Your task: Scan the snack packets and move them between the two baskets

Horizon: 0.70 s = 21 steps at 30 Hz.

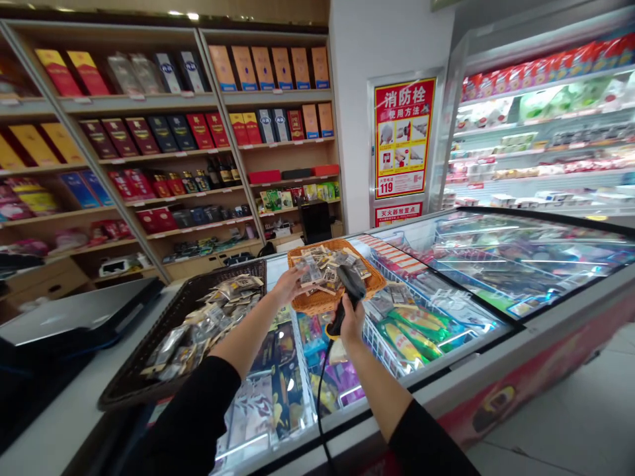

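Observation:
My left hand reaches over the chest freezer and pinches a small silvery packet at the near rim of an orange wicker basket full of similar packets. My right hand grips the handle of a black barcode scanner, whose head points at the held packet. The scanner's black cable hangs down toward me. Both forearms wear black sleeves.
A dark brown wicker tray of packets sits left of the hands. A closed laptop lies on the counter at left. The glass-topped freezer stretches right. Shelves of boxed goods line the back wall; an open chiller stands at right.

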Motion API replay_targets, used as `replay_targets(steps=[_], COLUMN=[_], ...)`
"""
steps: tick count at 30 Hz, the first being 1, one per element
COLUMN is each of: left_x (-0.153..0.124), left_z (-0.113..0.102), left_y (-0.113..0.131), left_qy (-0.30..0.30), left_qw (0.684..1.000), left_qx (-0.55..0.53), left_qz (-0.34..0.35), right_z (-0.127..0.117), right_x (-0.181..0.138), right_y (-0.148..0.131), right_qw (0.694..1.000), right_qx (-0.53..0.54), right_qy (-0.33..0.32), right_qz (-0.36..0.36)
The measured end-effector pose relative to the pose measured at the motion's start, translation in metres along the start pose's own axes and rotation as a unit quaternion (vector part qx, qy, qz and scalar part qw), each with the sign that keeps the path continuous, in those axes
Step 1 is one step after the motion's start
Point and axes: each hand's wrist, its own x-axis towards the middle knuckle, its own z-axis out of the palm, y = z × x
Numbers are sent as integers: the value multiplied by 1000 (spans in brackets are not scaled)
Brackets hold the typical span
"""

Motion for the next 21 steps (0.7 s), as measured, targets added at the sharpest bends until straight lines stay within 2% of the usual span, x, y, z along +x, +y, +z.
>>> replay_targets(steps=[4,6,11,16,21], left_x=[-19,-22,-16,-15,-19], left_z=[-30,-38,-38,-36,-36], left_y=[-7,-11,-15,-17,-17], left_qy=[27,65,128,128,123], left_qw=[999,995,983,980,978], left_qx=[19,17,29,49,69], left_qz=[34,72,128,143,154], right_z=[3,2,-2,-2,-1], right_x=[-18,-22,-24,-27,-28], right_y=[2,2,1,-5,-9], right_qw=[976,959,947,927,932], right_qx=[-91,-144,-240,-307,-304], right_qy=[-195,-243,-211,-212,-196], right_qz=[29,25,6,-41,-38])
